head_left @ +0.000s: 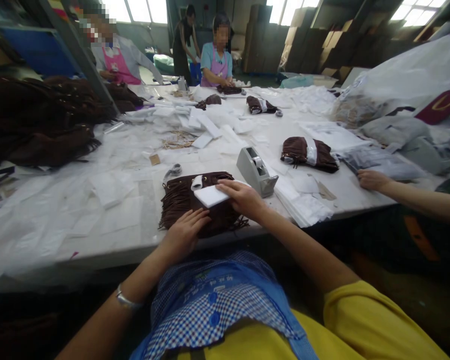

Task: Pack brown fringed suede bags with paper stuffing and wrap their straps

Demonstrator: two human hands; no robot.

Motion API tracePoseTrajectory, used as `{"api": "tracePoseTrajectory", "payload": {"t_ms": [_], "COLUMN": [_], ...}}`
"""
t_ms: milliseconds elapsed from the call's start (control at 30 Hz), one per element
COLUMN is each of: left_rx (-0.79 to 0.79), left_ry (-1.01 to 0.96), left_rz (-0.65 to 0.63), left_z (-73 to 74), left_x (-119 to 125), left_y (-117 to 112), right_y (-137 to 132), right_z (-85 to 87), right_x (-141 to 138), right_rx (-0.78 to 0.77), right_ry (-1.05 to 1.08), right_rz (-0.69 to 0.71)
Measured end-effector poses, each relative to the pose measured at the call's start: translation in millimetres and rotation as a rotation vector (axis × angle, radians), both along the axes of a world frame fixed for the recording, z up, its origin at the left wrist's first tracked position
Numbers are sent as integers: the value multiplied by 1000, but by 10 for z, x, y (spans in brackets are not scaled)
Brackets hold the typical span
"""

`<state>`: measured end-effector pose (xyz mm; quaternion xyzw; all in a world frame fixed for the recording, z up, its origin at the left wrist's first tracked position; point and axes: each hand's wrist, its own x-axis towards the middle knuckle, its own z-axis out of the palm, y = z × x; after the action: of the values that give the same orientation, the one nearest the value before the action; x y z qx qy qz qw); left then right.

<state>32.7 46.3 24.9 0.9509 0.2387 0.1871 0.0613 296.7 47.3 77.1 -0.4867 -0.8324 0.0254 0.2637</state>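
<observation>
A dark brown fringed bag (pixel 180 187) lies flat on the white-covered table in front of me. My left hand (pixel 187 227) rests on the bag's near side, its fingers stretched out. Above the bag, my right hand (pixel 243 197) holds a folded white sheet (pixel 212 195) by its right end, fingers on top; the thumb is hidden. A small white wrapped piece (pixel 197 183) sits at the bag's upper edge. Just right of the bag stands a grey tape dispenser (pixel 255 170).
Another brown bag with a white band (pixel 309 152) lies to the right, near a co-worker's hand (pixel 373 180). White sheets (pixel 210 125) and plastic film (pixel 108 190) cover much of the table. Dark bags (pixel 33 120) are heaped at left. Several people work across the table.
</observation>
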Motion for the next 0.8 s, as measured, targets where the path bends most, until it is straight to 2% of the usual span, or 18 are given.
{"api": "tracePoseTrajectory", "payload": {"t_ms": [100, 167, 233, 333, 433, 533, 667, 800], "left_rx": [-202, -331, -434, -523, -556, -585, -564, -480], "left_ry": [-5, 2, 39, 146, 216, 251, 257, 198], "left_rz": [-85, -134, -190, -286, -345, -371, -385, -350], "left_z": [111, 219, 342, 506, 598, 637, 646, 566], "left_x": [-113, -181, -227, -253, -249, -236, -225, -240], "left_y": [154, 274, 395, 545, 627, 655, 647, 555], "right_y": [-314, -618, -912, -1176, -1169, -1012, -805, -731], "right_z": [251, 319, 243, -71, -397, -603, -750, -772], "right_x": [-63, -206, -410, -731, -945, -985, -875, -842], "right_rx": [154, 165, 141, 193, 222, 244, 242, 204], "right_ry": [150, 156, 100, -1, -51, -77, -82, -73], "right_rz": [-152, -89, 92, 245, 203, 118, -40, -191]}}
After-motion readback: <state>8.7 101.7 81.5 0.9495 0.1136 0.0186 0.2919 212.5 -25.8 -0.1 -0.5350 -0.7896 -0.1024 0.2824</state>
